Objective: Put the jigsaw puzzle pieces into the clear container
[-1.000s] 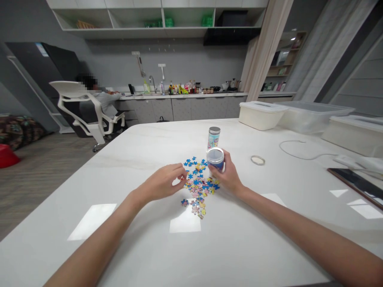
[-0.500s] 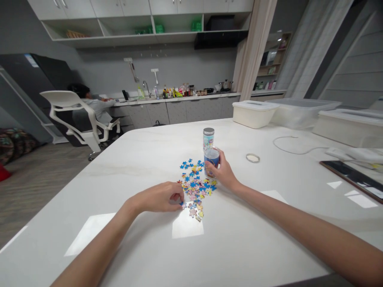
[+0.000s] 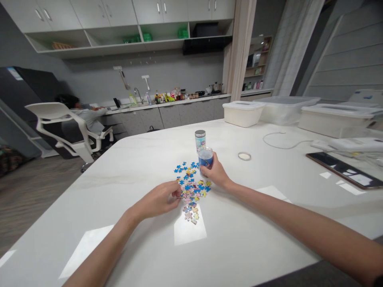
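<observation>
Puzzle pieces, light, thin, slippery, mid-bench; left hand pinching one at its near-left edge; right hand closed around open jar; best pinched by edges.

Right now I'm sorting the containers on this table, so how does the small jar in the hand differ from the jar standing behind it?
The held jar is gripped by the right hand and its top looks open; the rear jar stands free with a silvery lid on. The held jar looks blue through its clear wall; the rear jar carries a pale printed label. Both are small, upright cylinders on the white table, beside the puzzle pieces.
</observation>
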Demonstrator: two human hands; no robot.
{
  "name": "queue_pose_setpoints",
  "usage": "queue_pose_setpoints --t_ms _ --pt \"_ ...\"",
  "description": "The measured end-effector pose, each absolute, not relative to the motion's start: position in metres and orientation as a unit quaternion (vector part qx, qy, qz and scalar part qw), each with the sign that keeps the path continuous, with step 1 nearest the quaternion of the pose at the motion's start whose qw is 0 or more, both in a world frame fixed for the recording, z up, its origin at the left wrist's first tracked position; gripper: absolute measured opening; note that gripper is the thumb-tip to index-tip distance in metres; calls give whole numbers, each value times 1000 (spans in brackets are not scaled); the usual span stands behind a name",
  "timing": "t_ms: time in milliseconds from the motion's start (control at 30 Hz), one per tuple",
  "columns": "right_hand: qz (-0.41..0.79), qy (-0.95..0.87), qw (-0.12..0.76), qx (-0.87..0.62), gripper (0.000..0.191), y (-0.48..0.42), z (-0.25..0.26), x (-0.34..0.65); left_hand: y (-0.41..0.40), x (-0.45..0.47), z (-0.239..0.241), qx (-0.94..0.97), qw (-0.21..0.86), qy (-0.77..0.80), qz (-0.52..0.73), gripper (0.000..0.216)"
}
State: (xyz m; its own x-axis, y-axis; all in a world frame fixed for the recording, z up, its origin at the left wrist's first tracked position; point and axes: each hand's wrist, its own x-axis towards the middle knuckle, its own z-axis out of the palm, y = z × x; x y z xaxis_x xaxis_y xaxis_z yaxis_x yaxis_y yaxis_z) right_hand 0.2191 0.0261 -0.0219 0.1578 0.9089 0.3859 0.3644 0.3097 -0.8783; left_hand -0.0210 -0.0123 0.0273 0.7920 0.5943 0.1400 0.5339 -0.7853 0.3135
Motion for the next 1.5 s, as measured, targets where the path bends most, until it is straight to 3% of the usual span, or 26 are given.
queue_pose_setpoints --t_ms 133,233,400,533,900,1033,1233,1500 --pt "270 -595 547 -524 43 27 -23 220 -7 -16 15 933 -18 314 175 10" --pt "284 -598 548 -511 44 27 -22 219 -3 -15 7 925 -70 318 195 12" --pt "276 -604 545 -511 43 27 -20 217 -1 -17 2 907 -73 355 215 7" --pt "276 -611 545 -504 41 28 -22 217 -1 -18 2 893 -76 383 224 16" --pt "270 -618 545 -498 45 30 -27 219 -4 -18 3 904 -77 347 237 20" --pt "263 -618 542 -505 45 30 -26 219 -4 -15 3 889 -18 371 266 16" --pt "245 -625 539 -509 44 29 -26 218 -8 -8 11 829 171 425 319 5" --pt "203 -673 522 -484 45 22 -24 217 -10 -4 16 811 212 423 344 14"
